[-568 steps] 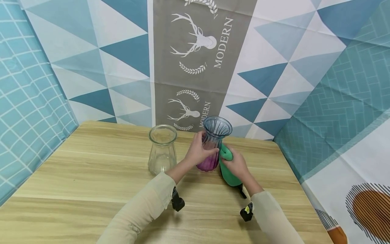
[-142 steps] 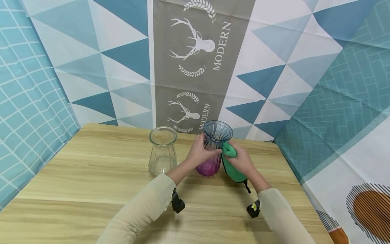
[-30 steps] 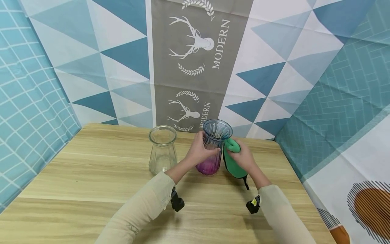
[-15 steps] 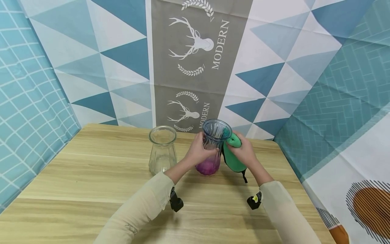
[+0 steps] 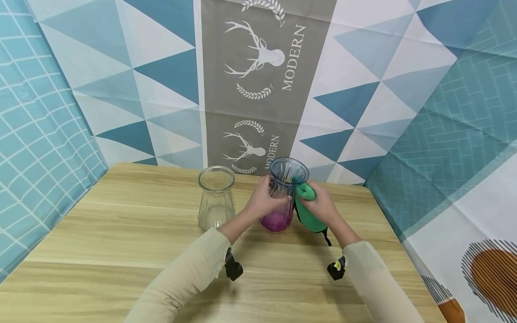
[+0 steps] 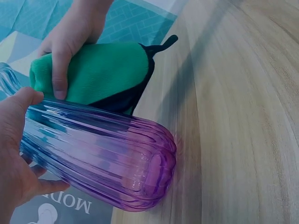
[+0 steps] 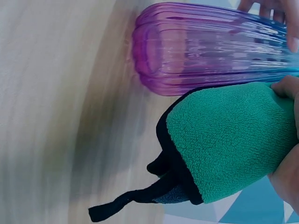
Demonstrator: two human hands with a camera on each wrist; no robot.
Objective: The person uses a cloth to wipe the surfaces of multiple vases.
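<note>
A ribbed glass vase [image 5: 278, 219], blue at its flared rim and purple at its base, stands nearly upright toward the back of the table. My left hand [image 5: 264, 199] grips its narrower upper part, thumb across the near side. In the left wrist view, the fingers of the left hand [image 6: 14, 149] spread round the vase [image 6: 107, 158]. My right hand [image 5: 323, 206] holds a folded green cloth [image 5: 308, 217] with black edging against the vase's right side. A black loop hangs from the cloth [image 7: 233, 135] in the right wrist view. Whether the vase's base touches the table is unclear.
A clear glass vase [image 5: 216, 206] stands just left of the coloured one, partly behind my left forearm. The wooden table [image 5: 121, 233] ends at a patterned cloth backdrop [image 5: 165, 89] behind. Black wrist cameras hang beneath both sleeves.
Over the last second the cloth and right hand have shifted slightly up, then back down beside the rim. The left hand keeps its grip, and the coloured vase stays almost in place.
</note>
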